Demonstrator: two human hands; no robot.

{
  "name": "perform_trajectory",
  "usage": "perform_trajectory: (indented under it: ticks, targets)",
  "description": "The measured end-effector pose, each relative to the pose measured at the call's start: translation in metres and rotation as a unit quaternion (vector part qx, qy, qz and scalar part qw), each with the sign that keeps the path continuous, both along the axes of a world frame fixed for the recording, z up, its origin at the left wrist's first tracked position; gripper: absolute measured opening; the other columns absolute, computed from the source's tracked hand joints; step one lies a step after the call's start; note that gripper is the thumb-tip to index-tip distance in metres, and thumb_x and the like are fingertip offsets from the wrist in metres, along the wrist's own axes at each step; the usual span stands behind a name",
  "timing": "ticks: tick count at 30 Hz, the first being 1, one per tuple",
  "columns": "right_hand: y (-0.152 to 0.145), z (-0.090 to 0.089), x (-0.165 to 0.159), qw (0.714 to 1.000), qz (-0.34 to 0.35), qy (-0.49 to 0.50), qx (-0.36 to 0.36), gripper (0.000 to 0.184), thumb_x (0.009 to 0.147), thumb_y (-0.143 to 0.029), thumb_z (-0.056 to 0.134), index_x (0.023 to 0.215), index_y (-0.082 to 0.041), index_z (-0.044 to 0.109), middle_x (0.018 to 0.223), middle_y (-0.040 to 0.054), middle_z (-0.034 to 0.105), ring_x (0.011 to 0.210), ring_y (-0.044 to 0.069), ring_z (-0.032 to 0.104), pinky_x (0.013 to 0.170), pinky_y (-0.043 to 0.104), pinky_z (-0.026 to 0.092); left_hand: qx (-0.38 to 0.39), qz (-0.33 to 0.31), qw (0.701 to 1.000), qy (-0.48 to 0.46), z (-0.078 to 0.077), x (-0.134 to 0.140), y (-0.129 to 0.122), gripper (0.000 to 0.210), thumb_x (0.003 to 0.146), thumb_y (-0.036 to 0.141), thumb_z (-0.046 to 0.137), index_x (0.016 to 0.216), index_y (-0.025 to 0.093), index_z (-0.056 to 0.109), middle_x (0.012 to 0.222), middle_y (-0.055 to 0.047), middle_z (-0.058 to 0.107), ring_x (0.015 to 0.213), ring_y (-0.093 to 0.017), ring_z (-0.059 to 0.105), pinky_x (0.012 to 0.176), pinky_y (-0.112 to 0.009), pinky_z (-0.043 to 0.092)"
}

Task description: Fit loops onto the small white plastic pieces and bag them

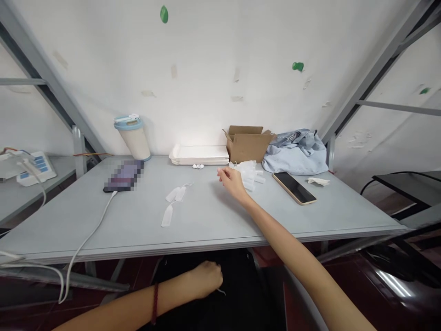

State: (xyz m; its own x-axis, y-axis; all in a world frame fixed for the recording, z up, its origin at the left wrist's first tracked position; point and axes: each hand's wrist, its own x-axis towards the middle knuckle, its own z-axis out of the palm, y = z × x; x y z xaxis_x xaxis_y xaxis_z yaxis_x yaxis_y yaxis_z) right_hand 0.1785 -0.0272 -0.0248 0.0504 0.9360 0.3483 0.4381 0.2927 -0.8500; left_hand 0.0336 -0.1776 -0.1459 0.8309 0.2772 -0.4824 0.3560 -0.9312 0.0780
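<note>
Ranking by size, we begin with the grey table [134, 225], then the open cardboard box [247, 148] beyond our right hand [231, 181]. Its fingertips are drawn together; our left hand [207, 279], lower and nearer us, curls into a fist; whether either grips anything we cannot tell. Translucent plastic sleeves [250, 172] lie just right of the right hand, three white tags [167, 215] to its left. Thin white string [221, 292] shows beside the left hand. For such slight pieces, we judge a light fingertip pinch best.
</note>
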Motion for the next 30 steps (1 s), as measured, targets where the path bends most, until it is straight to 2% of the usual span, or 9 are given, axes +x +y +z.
perform_trajectory:
  ticks: [3, 6, 9, 11, 14, 17, 21, 27, 30]
  targets:
    - [0.001, 0.001, 0.000, 1.000, 0.006, 0.012, -0.008, 0.033, 0.086, -0.044, 0.045, 0.068, -0.018, 0.055, 0.060, -0.0005, 0.056, 0.054, 0.011, 0.048, 0.055, 0.024, 0.037, -0.008, -0.012, 0.998, -0.062, 0.042, 0.004, -0.016, 0.024, 0.076, 0.021, 0.068, 0.095, 0.007, 0.066, 0.091, -0.015, 0.068, 0.077, -0.024, 0.065, 0.060, -0.031, 0.050]
    - [0.002, 0.003, 0.001, 0.997, 0.036, 0.059, -0.038, 0.033, 0.084, -0.045, 0.049, 0.068, -0.017, 0.056, 0.060, -0.0007, 0.056, 0.051, 0.010, 0.048, 0.053, 0.024, 0.037, -0.120, 0.006, 0.972, -0.200, 0.110, 0.006, -0.012, 0.015, 0.074, 0.026, 0.066, 0.085, 0.016, 0.063, 0.083, -0.006, 0.067, 0.065, -0.016, 0.059, 0.054, -0.025, 0.045]
    - [0.001, 0.006, 0.001, 0.977, 0.117, 0.153, -0.093, 0.034, 0.079, -0.048, 0.055, 0.067, -0.016, 0.057, 0.061, -0.0002, 0.057, 0.051, 0.010, 0.051, 0.052, 0.023, 0.041, -0.152, 0.111, 0.910, -0.369, 0.170, 0.003, 0.032, 0.010, 0.077, 0.022, 0.057, 0.086, 0.020, 0.059, 0.081, 0.000, 0.063, 0.067, -0.012, 0.056, 0.061, -0.022, 0.045]
    - [0.000, 0.008, 0.001, 0.956, 0.166, 0.210, -0.117, 0.036, 0.077, -0.051, 0.059, 0.066, -0.016, 0.058, 0.061, 0.0006, 0.059, 0.053, 0.011, 0.053, 0.052, 0.024, 0.043, -0.098, 0.176, 0.858, -0.472, 0.191, -0.002, 0.078, 0.010, 0.080, 0.024, 0.052, 0.087, 0.019, 0.058, 0.085, -0.002, 0.064, 0.076, -0.015, 0.059, 0.070, -0.025, 0.046]
    - [0.000, 0.007, 0.000, 0.927, 0.213, 0.267, -0.156, 0.042, 0.077, -0.057, 0.057, 0.070, -0.015, 0.062, 0.065, 0.0033, 0.063, 0.054, 0.013, 0.057, 0.053, 0.026, 0.046, -0.056, 0.257, 0.816, -0.515, 0.190, -0.013, 0.143, 0.013, 0.080, 0.030, 0.052, 0.081, 0.019, 0.058, 0.082, -0.002, 0.063, 0.075, -0.016, 0.058, 0.067, -0.026, 0.045]
    - [0.002, 0.002, 0.000, 0.922, 0.211, 0.280, -0.167, 0.042, 0.075, -0.057, 0.059, 0.075, -0.015, 0.064, 0.071, 0.0037, 0.063, 0.052, 0.011, 0.054, 0.051, 0.026, 0.046, -0.106, 0.276, 0.806, -0.512, 0.170, -0.024, 0.174, 0.021, 0.083, 0.037, 0.050, 0.084, 0.018, 0.061, 0.078, -0.001, 0.065, 0.072, -0.015, 0.057, 0.068, -0.027, 0.045]
    - [0.003, -0.003, -0.001, 0.950, 0.205, 0.210, -0.104, 0.033, 0.073, -0.049, 0.065, 0.075, -0.017, 0.064, 0.074, 0.0017, 0.061, 0.054, 0.009, 0.049, 0.051, 0.024, 0.044, -0.115, 0.316, 0.777, -0.532, 0.151, -0.033, 0.173, 0.027, 0.083, 0.041, 0.051, 0.084, 0.017, 0.064, 0.080, -0.003, 0.066, 0.068, -0.014, 0.057, 0.065, -0.026, 0.045]
    - [0.002, -0.008, -0.004, 0.988, 0.113, 0.102, -0.015, 0.028, 0.077, -0.039, 0.062, 0.094, -0.017, 0.063, 0.066, -0.0009, 0.061, 0.058, 0.012, 0.055, 0.062, 0.028, 0.046, -0.160, 0.413, 0.725, -0.527, 0.145, -0.037, 0.177, 0.037, 0.077, 0.049, 0.058, 0.063, 0.015, 0.059, 0.059, -0.001, 0.057, 0.053, -0.012, 0.052, 0.051, -0.025, 0.043]
    - [0.001, -0.009, -0.004, 0.995, 0.074, 0.061, 0.040, 0.026, 0.077, -0.037, 0.062, 0.095, -0.018, 0.064, 0.078, 0.0027, 0.067, 0.067, 0.015, 0.059, 0.066, 0.030, 0.048, -0.203, 0.433, 0.704, -0.526, 0.146, -0.037, 0.177, 0.042, 0.076, 0.054, 0.059, 0.058, 0.015, 0.056, 0.058, -0.001, 0.054, 0.050, -0.011, 0.050, 0.047, -0.025, 0.041]
